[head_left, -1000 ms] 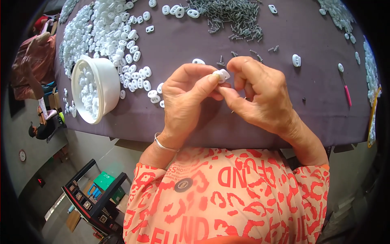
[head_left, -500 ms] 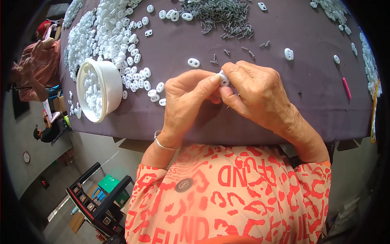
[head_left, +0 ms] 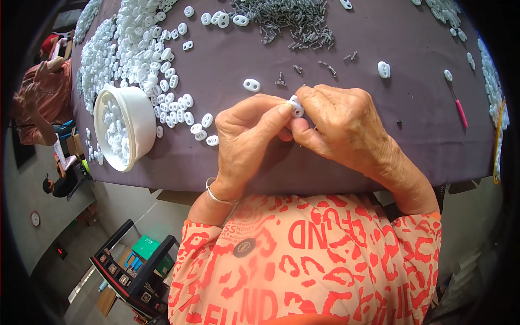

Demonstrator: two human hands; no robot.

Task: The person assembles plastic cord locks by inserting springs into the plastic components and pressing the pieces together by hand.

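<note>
My left hand [head_left: 250, 136] and my right hand [head_left: 342, 127] meet above the purple table [head_left: 379, 157], near its front edge. Between their fingertips they pinch one small white plastic piece [head_left: 296, 105] with two holes. Thumb and forefinger of each hand close on it from either side. A thin metal bangle [head_left: 216, 196] circles my left wrist. A loose white piece [head_left: 251, 84] lies just beyond my left hand, with a few small grey springs [head_left: 280, 80] next to it.
A white bowl [head_left: 135, 116] holding white pieces stands at the left, beside a large heap of white pieces [head_left: 135, 49]. A pile of grey springs [head_left: 295, 19] lies at the back. A pink-handled tool [head_left: 461, 111] lies at the right. Another person [head_left: 40, 103] sits far left.
Both hands have kept hold of the white piece, shifting only slightly; the fingers have turned it a little. The view has drifted a bit.
</note>
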